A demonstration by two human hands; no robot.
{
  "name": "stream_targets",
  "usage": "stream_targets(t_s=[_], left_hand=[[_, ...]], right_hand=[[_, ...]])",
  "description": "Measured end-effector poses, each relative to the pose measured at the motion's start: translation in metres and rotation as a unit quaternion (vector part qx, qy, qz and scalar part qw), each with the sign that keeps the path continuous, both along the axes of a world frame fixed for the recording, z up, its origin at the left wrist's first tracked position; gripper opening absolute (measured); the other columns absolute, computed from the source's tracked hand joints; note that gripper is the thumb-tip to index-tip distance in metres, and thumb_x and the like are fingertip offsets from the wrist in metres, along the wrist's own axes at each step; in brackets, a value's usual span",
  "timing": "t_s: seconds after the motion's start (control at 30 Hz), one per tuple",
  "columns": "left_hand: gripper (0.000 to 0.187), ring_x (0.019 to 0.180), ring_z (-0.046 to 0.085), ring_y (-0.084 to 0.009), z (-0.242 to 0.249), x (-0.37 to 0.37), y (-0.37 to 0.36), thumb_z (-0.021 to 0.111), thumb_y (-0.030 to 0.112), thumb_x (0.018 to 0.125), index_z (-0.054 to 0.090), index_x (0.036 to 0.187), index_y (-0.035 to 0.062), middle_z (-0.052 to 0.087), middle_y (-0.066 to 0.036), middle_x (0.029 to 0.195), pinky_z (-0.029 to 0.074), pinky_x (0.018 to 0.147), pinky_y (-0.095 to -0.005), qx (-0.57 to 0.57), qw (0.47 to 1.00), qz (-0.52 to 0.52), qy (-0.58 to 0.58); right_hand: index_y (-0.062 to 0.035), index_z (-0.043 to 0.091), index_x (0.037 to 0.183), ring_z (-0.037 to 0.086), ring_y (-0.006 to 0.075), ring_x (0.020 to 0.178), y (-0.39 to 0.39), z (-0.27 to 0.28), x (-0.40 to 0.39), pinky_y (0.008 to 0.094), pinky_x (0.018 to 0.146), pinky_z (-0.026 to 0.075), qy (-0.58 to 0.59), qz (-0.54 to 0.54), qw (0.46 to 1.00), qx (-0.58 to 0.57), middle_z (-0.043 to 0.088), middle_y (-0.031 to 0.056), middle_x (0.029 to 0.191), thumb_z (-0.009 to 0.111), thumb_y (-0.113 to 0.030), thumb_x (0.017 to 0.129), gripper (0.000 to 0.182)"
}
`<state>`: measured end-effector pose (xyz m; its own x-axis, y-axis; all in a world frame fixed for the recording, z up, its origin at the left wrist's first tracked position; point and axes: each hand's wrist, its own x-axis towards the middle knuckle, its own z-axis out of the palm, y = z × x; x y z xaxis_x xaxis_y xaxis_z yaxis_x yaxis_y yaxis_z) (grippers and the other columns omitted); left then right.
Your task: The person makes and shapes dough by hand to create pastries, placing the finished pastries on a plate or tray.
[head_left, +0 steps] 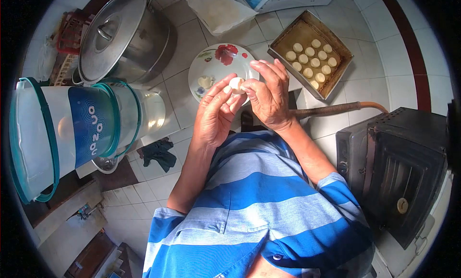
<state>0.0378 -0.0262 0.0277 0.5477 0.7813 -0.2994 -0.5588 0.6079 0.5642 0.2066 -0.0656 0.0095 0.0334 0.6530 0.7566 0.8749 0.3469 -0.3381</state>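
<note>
Above the flowered plate [211, 67] on the tiled floor [177, 52]: left hand [217, 110] and right hand [269, 93] meeting around a small ball of dough [236, 84]. Left fingers [218, 88] half curled, cradling the ball from below; right fingers [249, 87] pinched onto its side, the rest spread loosely. One more pale lump [205, 81] lying on the plate. Farther right, a baking tray [336, 76] with rows of shaped dough pieces [309, 57]. Left of the plate, a lidded steel pot [122, 35].
</note>
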Motion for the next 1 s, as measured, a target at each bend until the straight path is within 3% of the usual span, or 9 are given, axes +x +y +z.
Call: stream_targets(t_s=[0.1, 0.33, 0.43, 0.73, 0.93, 1.0], left_hand=[[0.042, 0.119, 0.067, -0.0201, -0.003, -0.002, 0.0, 0.067, 0.007, 0.102, 0.056, 0.141, -0.0036, 0.066, -0.013, 0.131, 0.057, 0.107, -0.034, 0.011, 1.0, 0.007, 0.008], [0.045, 0.123, 0.065, -0.0218, 0.003, 0.003, 0.001, 0.067, 0.005, 0.101, 0.054, 0.143, -0.0043, 0.065, -0.016, 0.133, 0.055, 0.109, -0.0362, 0.015, 0.998, 0.034, 0.051], [0.045, 0.123, 0.066, -0.0219, -0.004, 0.0, 0.001, 0.067, 0.004, 0.101, 0.054, 0.143, -0.004, 0.065, -0.017, 0.134, 0.055, 0.11, -0.0373, 0.011, 0.999, 0.009, 0.036], [0.034, 0.118, 0.067, -0.0204, -0.008, 0.0, 0.004, 0.069, 0.006, 0.1, 0.064, 0.132, -0.0016, 0.068, -0.012, 0.132, 0.057, 0.105, -0.0367, 0.054, 0.998, 0.009, 0.043], [0.032, 0.118, 0.068, -0.02, -0.015, -0.002, 0.002, 0.07, 0.006, 0.1, 0.065, 0.131, -0.0014, 0.07, -0.012, 0.128, 0.057, 0.105, -0.0376, 0.092, 0.993, 0.007, 0.077], [0.033, 0.118, 0.068, -0.0209, -0.02, -0.006, 0.001, 0.069, 0.006, 0.101, 0.064, 0.132, -0.0017, 0.069, -0.012, 0.129, 0.057, 0.105, -0.0373, 0.078, 0.995, 0.006, 0.065]], right_hand=[[-0.0105, 0.071, 0.104, 0.058, 0.0314, 0.128, 0.001, 0.001, -0.001, 0.0552, 0.116, 0.038, 0.004, -0.013, 1.0, 0.024, 0.06, 0.0116, 0.138, 0.076, -0.013, 0.091, 0.015], [-0.0139, 0.073, 0.107, 0.055, 0.0289, 0.131, 0.003, 0.005, 0.001, 0.0539, 0.118, 0.034, -0.017, 0.006, 0.999, -0.027, 0.059, 0.008, 0.142, 0.074, -0.018, 0.092, 0.015], [-0.0141, 0.073, 0.103, 0.055, 0.0295, 0.131, 0.002, 0.014, 0.002, 0.0543, 0.117, 0.034, 0.086, 0.05, 0.992, -0.079, 0.06, 0.0082, 0.141, 0.073, -0.019, 0.093, 0.011], [-0.0183, 0.072, 0.1, 0.056, 0.0291, 0.129, -0.003, 0.009, 0.001, 0.0535, 0.117, 0.035, 0.037, 0.002, 0.999, -0.032, 0.062, 0.0068, 0.136, 0.073, -0.02, 0.093, 0.008], [-0.0159, 0.072, 0.102, 0.056, 0.0291, 0.13, -0.001, 0.001, 0.0, 0.055, 0.119, 0.033, -0.015, -0.001, 0.999, -0.048, 0.062, 0.0069, 0.137, 0.073, -0.018, 0.091, 0.011], [-0.0109, 0.071, 0.101, 0.056, 0.0309, 0.129, 0.001, 0.005, -0.002, 0.0524, 0.117, 0.037, -0.013, 0.015, 0.997, -0.08, 0.061, 0.0113, 0.138, 0.071, -0.019, 0.096, 0.01]])
